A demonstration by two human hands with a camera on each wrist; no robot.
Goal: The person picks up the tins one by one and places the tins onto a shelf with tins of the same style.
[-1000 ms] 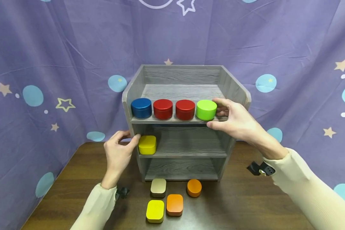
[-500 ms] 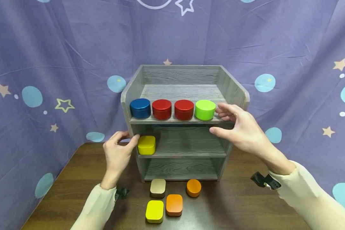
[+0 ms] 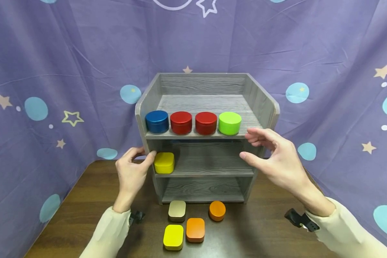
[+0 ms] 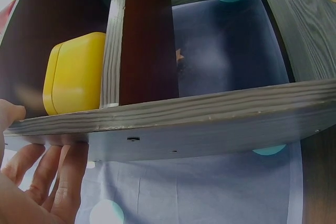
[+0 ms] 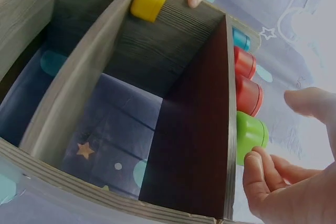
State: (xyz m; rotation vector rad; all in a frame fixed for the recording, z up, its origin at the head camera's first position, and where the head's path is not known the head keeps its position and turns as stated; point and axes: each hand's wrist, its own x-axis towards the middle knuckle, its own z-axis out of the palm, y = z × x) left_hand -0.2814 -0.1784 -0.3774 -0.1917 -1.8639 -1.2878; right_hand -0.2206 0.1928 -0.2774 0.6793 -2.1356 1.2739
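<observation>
A grey wooden shelf (image 3: 206, 102) with three tiers stands on the table. Its top tier carries a blue tin (image 3: 157, 121), two red tins (image 3: 181, 122) (image 3: 206, 123) and a green tin (image 3: 230, 123). My right hand (image 3: 249, 144) hovers with relaxed fingers just below and right of the green tin (image 5: 251, 134), holding nothing. My left hand (image 3: 142, 154) grips the front edge of the shelf's left wall, its thumb beside a yellow square tin (image 3: 164, 162) on the middle tier. In the left wrist view the fingers (image 4: 52, 177) lie along the wall's outside, near the yellow tin (image 4: 76, 80).
On the dark wooden table (image 3: 264, 233) in front of the shelf lie a beige square tin (image 3: 177, 210), an orange round tin (image 3: 217, 210), a yellow square tin (image 3: 173, 237) and an orange square tin (image 3: 195, 229). A purple star-patterned curtain (image 3: 51, 71) hangs behind.
My right hand let go of the green tin and drew back down and to the right. The left hand and all tins stayed put.
</observation>
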